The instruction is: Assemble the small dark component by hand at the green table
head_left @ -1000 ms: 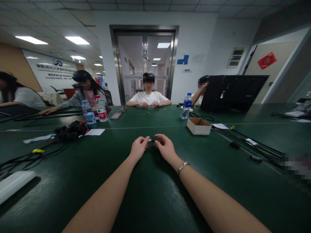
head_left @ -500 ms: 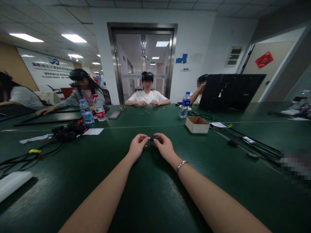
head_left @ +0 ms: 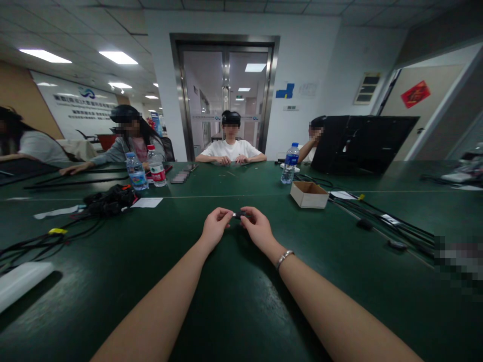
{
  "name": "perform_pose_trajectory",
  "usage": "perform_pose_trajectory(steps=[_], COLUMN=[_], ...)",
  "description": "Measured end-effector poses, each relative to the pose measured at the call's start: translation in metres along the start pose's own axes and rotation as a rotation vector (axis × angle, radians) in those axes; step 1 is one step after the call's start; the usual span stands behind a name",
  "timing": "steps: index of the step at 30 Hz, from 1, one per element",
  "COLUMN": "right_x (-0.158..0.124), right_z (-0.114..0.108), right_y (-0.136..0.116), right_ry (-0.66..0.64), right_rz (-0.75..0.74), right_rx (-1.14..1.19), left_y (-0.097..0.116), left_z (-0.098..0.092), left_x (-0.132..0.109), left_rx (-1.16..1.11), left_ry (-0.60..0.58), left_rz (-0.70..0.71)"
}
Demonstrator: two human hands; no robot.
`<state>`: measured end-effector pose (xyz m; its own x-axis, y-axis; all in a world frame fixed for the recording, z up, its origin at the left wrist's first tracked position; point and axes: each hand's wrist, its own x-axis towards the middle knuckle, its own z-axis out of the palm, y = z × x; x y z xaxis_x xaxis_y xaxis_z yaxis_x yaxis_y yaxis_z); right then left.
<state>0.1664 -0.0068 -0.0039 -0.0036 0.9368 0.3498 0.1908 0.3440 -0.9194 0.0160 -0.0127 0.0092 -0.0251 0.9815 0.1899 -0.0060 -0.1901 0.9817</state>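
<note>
- Hands: left hand (head_left: 216,227) and right hand (head_left: 258,227) meet over the middle of the bench (head_left: 234,301), fingers curled in, fingertips pinched on one small dark part (head_left: 238,215).
- Part: held between both hands, just above the bench surface. It is too small to identify further.
- Grip: each hand takes one end. This two-point pinch probably steadies a thing too small for a full grasp. Both forearms lie low along the bench, which likely braces the hands.
- Right wrist: carries a bracelet (head_left: 283,259).
- Box (head_left: 309,195): open cardboard, near the right hand on the far right side, within reach. Its contents are hidden by the near wall.
- Cables (head_left: 381,218): black, run along the bench right of the box, well apart from the hands.
- Bundle (head_left: 109,201): black gear and leads, far left, with a paper sheet (head_left: 147,202) just beside it.
- Bottles: two (head_left: 136,172) stand upright behind the bundle, capped, part full. A third bottle (head_left: 290,163) stands behind the box.
- Slab (head_left: 22,281): white, flat, at the near left edge.
- Screen (head_left: 362,143): dark, upright at the far right.
- Other persons: seated at the far side and at the left, hands on the bench, well apart from the part.
</note>
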Motion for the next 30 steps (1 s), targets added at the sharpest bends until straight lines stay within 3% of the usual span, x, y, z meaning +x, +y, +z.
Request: perform_pose_trajectory(steps=[23,30], right_x=[-0.0011,-0.002], right_z=[-0.0011,-0.0012], right_y=[-0.0042,-0.0062], right_ry=[-0.012,-0.013], right_rz=[0.03,0.026], right_rx=[0.046,0.02], left_y=[-0.0064,-0.0058], left_z=[0.0014,-0.0007], left_x=[0.0045,0.0032], left_rx=[-0.064,0.037], left_ry=[0.024,0.016], left_rz=[-0.061,-0.039])
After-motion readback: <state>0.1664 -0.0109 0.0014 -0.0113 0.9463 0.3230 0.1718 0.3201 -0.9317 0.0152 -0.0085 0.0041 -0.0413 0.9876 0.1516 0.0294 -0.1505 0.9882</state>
